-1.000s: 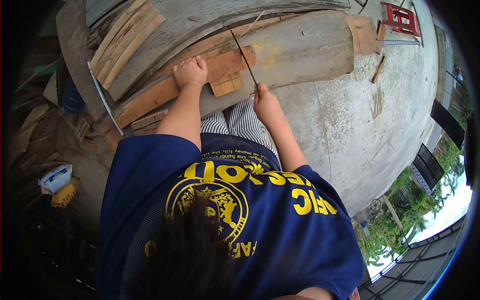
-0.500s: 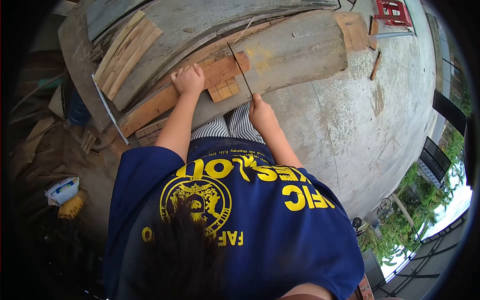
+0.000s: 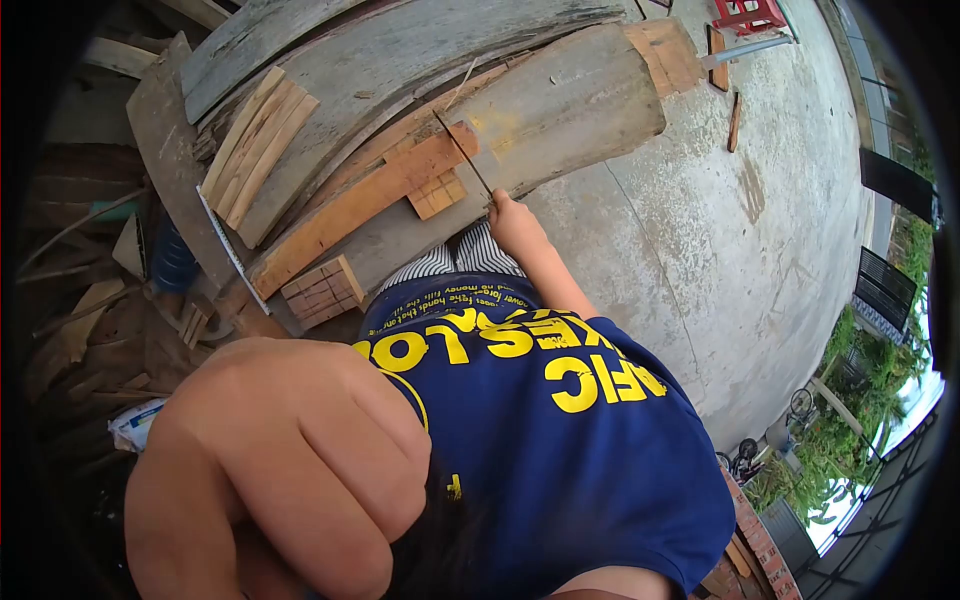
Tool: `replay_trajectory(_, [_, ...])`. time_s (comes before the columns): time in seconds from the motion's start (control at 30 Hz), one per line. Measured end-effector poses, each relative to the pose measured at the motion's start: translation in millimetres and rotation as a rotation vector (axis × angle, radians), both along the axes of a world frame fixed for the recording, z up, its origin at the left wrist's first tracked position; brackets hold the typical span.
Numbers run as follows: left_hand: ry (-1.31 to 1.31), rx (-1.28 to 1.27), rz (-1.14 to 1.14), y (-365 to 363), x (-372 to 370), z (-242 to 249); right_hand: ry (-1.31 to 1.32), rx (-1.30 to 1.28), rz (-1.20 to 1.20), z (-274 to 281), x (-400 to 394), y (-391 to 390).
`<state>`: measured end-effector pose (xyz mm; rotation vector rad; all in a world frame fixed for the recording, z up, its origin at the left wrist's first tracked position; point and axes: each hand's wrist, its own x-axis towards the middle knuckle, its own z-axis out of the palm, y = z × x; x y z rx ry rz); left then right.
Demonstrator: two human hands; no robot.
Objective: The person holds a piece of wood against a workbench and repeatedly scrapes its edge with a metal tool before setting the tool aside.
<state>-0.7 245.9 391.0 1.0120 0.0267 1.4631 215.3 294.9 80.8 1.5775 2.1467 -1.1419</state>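
Observation:
My right hand [image 3: 518, 228] is closed round the near end of a thin dark saw [image 3: 463, 152], whose blade lies across a reddish-brown board [image 3: 350, 212] near its right end. Beneath that board sits a small light wood block [image 3: 438, 194], on a wide grey plank [image 3: 570, 110]. My left hand [image 3: 290, 450] is large and close to the camera, off the board and in front of my dark blue shirt. Its fingers are curled, and whatever they may hold is hidden.
Another marked wood block [image 3: 323, 292] lies near my lap. Several light wood strips [image 3: 262, 150] lie at the upper left beside a metal ruler [image 3: 232, 250]. A red plastic stool [image 3: 748, 14] stands at the top right on the concrete floor [image 3: 700, 220].
My left hand has let go of the board and come up close to the camera. My right hand stays on the saw, which still crosses the board. The view has shifted slightly.

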Motion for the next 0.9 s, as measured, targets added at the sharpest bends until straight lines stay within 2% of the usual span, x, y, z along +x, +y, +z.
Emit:
replay_trajectory(0.1, [-0.058, 0.008, -0.108, 2, 14, 20, -0.003, 0.005, 0.006, 5, 3, 3])
replay_trajectory(0.2, [0.03, -0.007, -0.153, -3, 16, 28, -0.023, 0.012, 0.017, 4, 3, -2])
replay_trajectory(0.27, [0.087, 0.092, -0.034, -16, 19, 20, -0.01, 0.015, 0.013, 1, 3, -5])
replay_trajectory(0.37, [0.017, 0.125, -0.066, -12, 27, 16, 0.007, 0.012, 0.004, 2, 2, -7])
replay_trajectory(0.5, [0.011, 0.055, 0.048, -27, 35, 24, 0.014, 0.017, -0.004, 4, 3, -7])
replay_trajectory(0.6, [-0.04, 0.182, -0.075, -15, 28, 24, 0.04, 0.036, 0.004, -3, 4, -7])
replay_trajectory(0.67, [0.077, 0.145, -0.378, -16, 12, 22, 0.047, 0.038, 0.001, -3, 4, -8])
replay_trajectory(0.77, [0.165, 0.301, -0.385, -10, 5, 4, 0.052, 0.035, -0.002, -2, 4, -9])
replay_trajectory(0.83, [0.272, 0.128, -0.323, 0, -3, -31, 0.055, 0.036, -0.003, -2, 4, -9])
replay_trajectory(0.87, [0.392, -0.282, -0.155, -10, -7, -54, 0.046, 0.031, -0.002, 0, 4, -9])
replay_trajectory(0.9, [0.508, -0.553, -0.005, 2, -12, -97, 0.036, 0.027, -0.002, 0, 3, -9])
